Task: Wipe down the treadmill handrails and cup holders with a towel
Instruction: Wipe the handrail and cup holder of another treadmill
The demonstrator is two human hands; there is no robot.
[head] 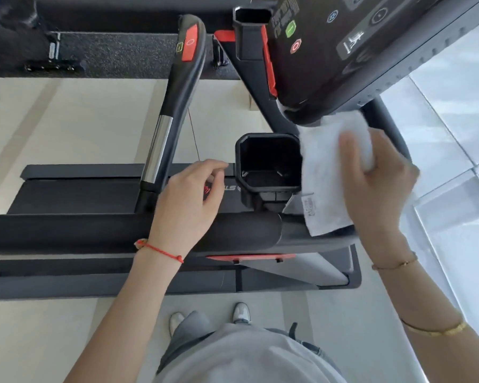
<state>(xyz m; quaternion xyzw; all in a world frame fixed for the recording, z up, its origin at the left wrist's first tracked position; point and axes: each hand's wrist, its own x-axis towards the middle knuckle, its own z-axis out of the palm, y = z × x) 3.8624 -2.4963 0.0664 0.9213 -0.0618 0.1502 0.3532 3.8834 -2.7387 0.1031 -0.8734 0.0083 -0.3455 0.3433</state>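
While the right hand [376, 183] gripped the towel [332, 172], the cup holder [268, 164] sat just leftward (left hand [191, 194] loose, nearer).

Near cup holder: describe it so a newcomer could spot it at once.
Start at the treadmill console, upper right. Just below its lower edge sits the near cup holder, a black squarish open-topped well beside the white towel. Unlike the far cup holder, it lies between both hands.

cup holder [270, 164] between handrail [161, 142] and towel [327, 172]
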